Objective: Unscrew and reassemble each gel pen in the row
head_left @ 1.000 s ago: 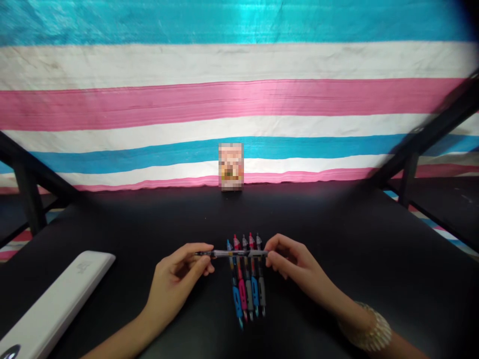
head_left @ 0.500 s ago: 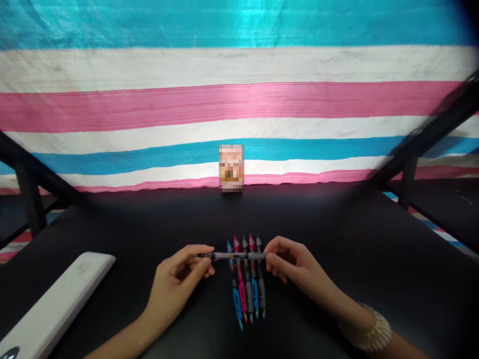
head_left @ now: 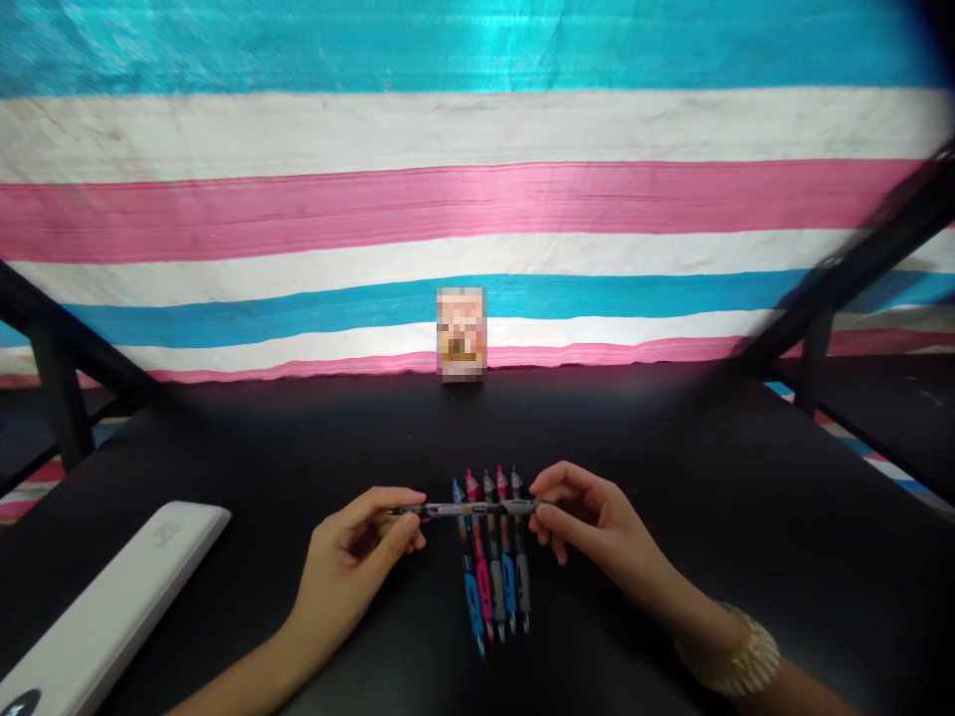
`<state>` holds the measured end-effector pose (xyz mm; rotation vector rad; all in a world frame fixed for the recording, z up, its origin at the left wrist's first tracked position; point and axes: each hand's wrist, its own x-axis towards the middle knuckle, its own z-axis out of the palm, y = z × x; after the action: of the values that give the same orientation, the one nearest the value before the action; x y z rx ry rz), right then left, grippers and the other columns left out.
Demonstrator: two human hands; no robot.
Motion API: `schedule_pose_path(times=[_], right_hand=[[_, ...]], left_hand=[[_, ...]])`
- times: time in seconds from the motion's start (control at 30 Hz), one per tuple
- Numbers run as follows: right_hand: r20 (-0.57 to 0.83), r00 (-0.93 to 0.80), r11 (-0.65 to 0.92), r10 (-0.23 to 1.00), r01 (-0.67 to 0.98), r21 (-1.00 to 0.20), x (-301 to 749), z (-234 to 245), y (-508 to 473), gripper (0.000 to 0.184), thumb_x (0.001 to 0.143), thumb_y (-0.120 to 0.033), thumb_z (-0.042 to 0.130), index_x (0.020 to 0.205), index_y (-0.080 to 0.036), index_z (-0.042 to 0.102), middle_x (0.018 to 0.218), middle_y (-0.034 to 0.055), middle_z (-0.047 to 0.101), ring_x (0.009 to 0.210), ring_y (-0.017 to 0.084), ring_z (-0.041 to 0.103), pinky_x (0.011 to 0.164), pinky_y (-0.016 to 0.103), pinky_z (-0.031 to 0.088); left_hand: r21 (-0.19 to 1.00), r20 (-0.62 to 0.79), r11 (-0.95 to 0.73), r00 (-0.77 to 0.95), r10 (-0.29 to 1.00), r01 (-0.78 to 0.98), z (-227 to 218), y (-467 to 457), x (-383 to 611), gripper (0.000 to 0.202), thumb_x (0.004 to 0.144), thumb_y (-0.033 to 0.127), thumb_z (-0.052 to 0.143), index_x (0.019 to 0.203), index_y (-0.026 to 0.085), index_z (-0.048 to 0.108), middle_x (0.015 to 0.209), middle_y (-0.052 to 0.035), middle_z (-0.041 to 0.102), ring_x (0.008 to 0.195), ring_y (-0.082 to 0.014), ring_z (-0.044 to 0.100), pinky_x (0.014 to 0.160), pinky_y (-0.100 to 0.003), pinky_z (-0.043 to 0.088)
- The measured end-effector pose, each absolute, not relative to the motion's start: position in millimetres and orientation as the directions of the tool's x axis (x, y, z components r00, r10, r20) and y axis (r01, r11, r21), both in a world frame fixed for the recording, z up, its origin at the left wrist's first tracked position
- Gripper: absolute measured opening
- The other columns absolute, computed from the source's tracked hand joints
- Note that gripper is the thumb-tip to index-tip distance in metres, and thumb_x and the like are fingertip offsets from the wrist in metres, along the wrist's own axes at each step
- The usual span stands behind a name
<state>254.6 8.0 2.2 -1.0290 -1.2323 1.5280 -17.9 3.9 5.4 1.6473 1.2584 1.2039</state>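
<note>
Both of my hands hold one grey pen [head_left: 467, 509] sideways just above a black table [head_left: 671, 477]. My left hand [head_left: 358, 552] pinches its dark tip end between thumb and fingers. My right hand [head_left: 582, 522] pinches the other end; a gold bracelet [head_left: 735, 651] sits on that wrist. Under the held pen, several pens with blue, pink and grey grips [head_left: 492, 572] lie side by side in a row, clicker ends pointing away from me.
A long white case [head_left: 111, 607] lies at the table's left front. A small pixelated box [head_left: 461, 333] stands at the far edge, before a striped blue, white and pink cloth [head_left: 477, 189]. Black frame bars [head_left: 843, 268] slant at both sides.
The held pen has stayed nearly in place across the row. My right hand's fingers have shifted slightly on its end. The left hand has not moved.
</note>
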Motion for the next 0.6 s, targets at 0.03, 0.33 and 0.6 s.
schedule_pose_path(times=[0.03, 0.33, 0.6], right_hand=[[-0.065, -0.242, -0.099, 0.968, -0.131, -0.986, 255.1, 2.4, 7.8, 0.027, 0.083, -0.037, 0.079, 0.09, -0.017, 0.063, 0.071, 0.0014, 0.07, 0.055, 0.01, 0.059, 0.046, 0.018, 0.047], [-0.023, -0.077, -0.041, 0.997, -0.238, -0.97, 261.0, -2.1, 8.1, 0.016, 0.083, -0.028, 0.077, 0.08, -0.018, 0.064, 0.064, -0.0036, 0.06, 0.051, 0.007, 0.049, 0.047, 0.018, 0.037], [-0.035, 0.029, -0.022, 0.999, -0.347, -0.938, 262.0, 2.7, 9.0, 0.017, 0.075, -0.024, 0.078, 0.073, -0.019, 0.063, 0.064, -0.0031, 0.057, 0.052, 0.007, 0.044, 0.046, 0.017, 0.032]], left_hand=[[0.923, 0.245, -0.258, 0.081, 0.966, 0.286, 6.0, 3.9, -18.0, 0.012, 0.086, 0.02, 0.067, 0.093, 0.022, 0.076, 0.062, 0.002, 0.075, 0.055, -0.0118, 0.07, 0.056, -0.015, 0.057], [0.935, 0.256, -0.26, 0.046, 0.965, 0.241, 6.6, 5.3, -20.3, 0.012, 0.088, 0.022, 0.066, 0.095, 0.023, 0.076, 0.063, 0.0016, 0.074, 0.058, -0.0127, 0.07, 0.058, -0.017, 0.057], [0.957, 0.238, -0.237, 0.014, 0.971, 0.168, -4.3, 7.0, -25.6, 0.012, 0.09, 0.025, 0.067, 0.099, 0.022, 0.075, 0.066, 0.0007, 0.072, 0.061, -0.0144, 0.067, 0.059, -0.022, 0.056]])
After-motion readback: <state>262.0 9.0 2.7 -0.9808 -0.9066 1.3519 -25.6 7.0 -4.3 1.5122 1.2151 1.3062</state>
